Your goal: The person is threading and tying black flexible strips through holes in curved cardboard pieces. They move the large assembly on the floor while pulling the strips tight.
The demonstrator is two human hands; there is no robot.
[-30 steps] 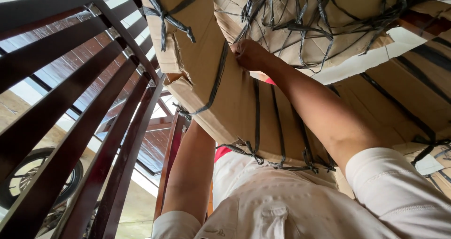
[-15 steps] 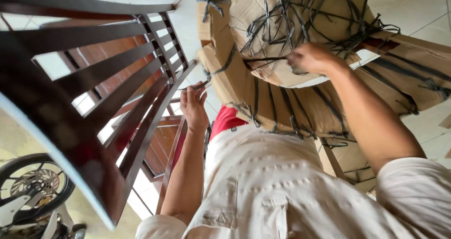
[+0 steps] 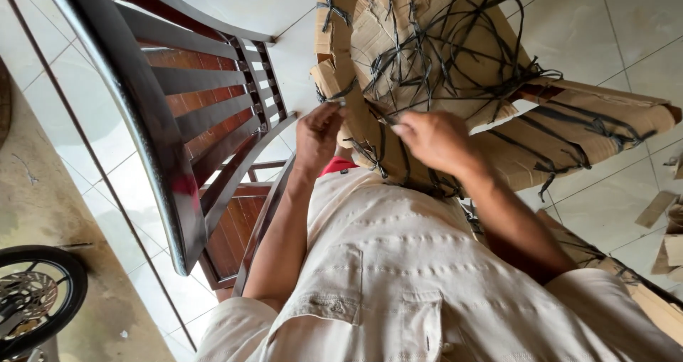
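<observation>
A chair wrapped in brown cardboard point(image 3: 427, 42) and tied with many black plastic straps point(image 3: 455, 63) stands in front of me on the tiled floor. My left hand point(image 3: 319, 135) grips the cardboard's lower left edge, fingers curled by a strap knot. My right hand point(image 3: 435, 143) is closed on a black strap at the middle of the wrapping, pinching it between thumb and fingers. Both forearms reach out from my cream shirt point(image 3: 398, 276).
A dark wooden chair with a slatted back point(image 3: 192, 120) stands close on the left, touching my left arm. A wheel with a brake disc point(image 3: 35, 298) shows at the bottom left. Cardboard scraps point(image 3: 665, 219) lie on the white tiles at the right.
My left hand has come up onto the cardboard edge. My right hand has moved from the upper wrapping down to a strap at the middle. The view has tilted toward the floor.
</observation>
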